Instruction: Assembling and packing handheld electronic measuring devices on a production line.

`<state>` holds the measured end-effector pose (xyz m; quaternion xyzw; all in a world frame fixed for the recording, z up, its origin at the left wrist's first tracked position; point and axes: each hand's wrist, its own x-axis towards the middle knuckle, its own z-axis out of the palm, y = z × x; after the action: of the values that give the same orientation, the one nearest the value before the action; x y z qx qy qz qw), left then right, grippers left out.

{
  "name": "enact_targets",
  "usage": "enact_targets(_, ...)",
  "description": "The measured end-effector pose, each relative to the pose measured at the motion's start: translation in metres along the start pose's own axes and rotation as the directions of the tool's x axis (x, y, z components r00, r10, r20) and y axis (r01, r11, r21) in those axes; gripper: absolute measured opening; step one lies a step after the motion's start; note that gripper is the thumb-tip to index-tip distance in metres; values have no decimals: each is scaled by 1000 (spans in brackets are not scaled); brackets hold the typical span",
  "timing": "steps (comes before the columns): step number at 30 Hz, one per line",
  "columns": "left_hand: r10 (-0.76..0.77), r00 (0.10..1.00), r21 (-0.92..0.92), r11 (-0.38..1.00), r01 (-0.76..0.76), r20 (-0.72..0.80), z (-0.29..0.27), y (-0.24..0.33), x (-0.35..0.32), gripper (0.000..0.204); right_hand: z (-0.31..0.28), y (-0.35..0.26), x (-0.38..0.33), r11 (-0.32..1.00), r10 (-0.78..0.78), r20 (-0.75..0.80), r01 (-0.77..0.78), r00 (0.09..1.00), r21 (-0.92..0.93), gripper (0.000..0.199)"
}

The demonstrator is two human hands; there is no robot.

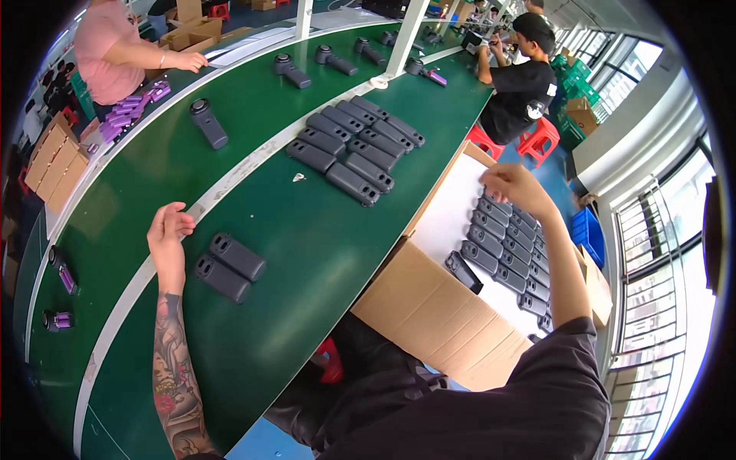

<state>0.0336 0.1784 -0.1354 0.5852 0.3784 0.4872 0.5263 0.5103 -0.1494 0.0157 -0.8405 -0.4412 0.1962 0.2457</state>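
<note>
My left hand (169, 230), fingers apart and slightly curled, is raised over the pale divider strip with nothing in it. Just to its right, two dark grey plastic housings (231, 267) lie side by side on the green bench. My right hand (512, 186) reaches over an open cardboard carton (429, 295), its fingers bent down and drawn together at the far end of the housings packed in there. Whether a part is between those fingertips is hidden. Rows of grey housings (502, 241) lie on the carton's white liner; one half shell (464, 272) sits apart, tilted, its hollow side showing.
A block of several grey housings (353, 146) rests mid-bench. Past the divider strip (253, 157), handheld devices (208, 124) stand spaced along the green belt. Purple parts (126, 115) are heaped beside a person in pink. Another person in black (517, 96) sits farther along, near red stools (540, 139).
</note>
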Motion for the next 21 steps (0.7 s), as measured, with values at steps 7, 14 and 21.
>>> enact_targets(7, 3, 1000, 95, 995, -3, 1, -1, 1, 13, 27, 81, 13, -88, 868, 108, 153, -18, 982, -496, 33)
enact_targets(14, 11, 999, 121, 993, -17, 52, -6, -10, 24, 28, 108, 27, -93, 896, 172, 115, -107, 978, -432, 38)
enact_targets(21, 8, 999, 163, 986, -15, 44, -17, -13, 26, 28, 97, 49, -92, 980, 183, 70, -176, 981, -94, 36)
